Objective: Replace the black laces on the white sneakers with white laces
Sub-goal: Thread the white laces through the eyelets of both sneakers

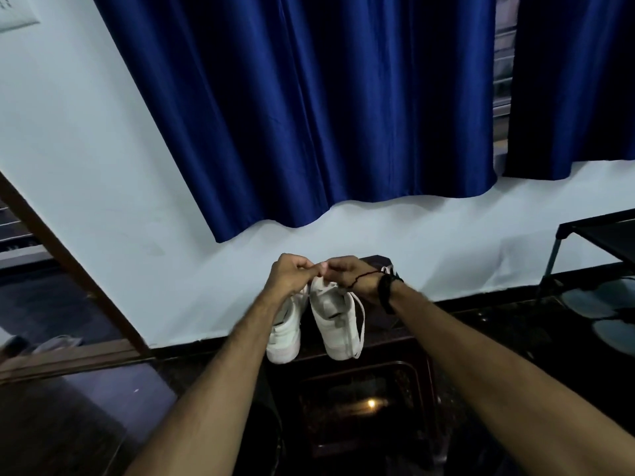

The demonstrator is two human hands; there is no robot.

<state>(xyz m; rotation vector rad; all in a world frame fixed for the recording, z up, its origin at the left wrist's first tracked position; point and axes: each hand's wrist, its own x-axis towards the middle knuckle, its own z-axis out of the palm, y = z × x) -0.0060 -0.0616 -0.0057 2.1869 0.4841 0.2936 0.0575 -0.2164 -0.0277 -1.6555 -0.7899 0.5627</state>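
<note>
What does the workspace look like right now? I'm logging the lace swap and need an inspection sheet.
Surface: dark stool bearing both shoes.
Job's things: two white sneakers side by side; a white lace loops beside the right one.
Clutter: nothing seen.
Hands: left hand and right hand meet above the sneakers, fingers curled, pinching something too small to tell.
Cables: nothing seen.
Surroundings: blue curtain, white wall, black rack at right.
</note>
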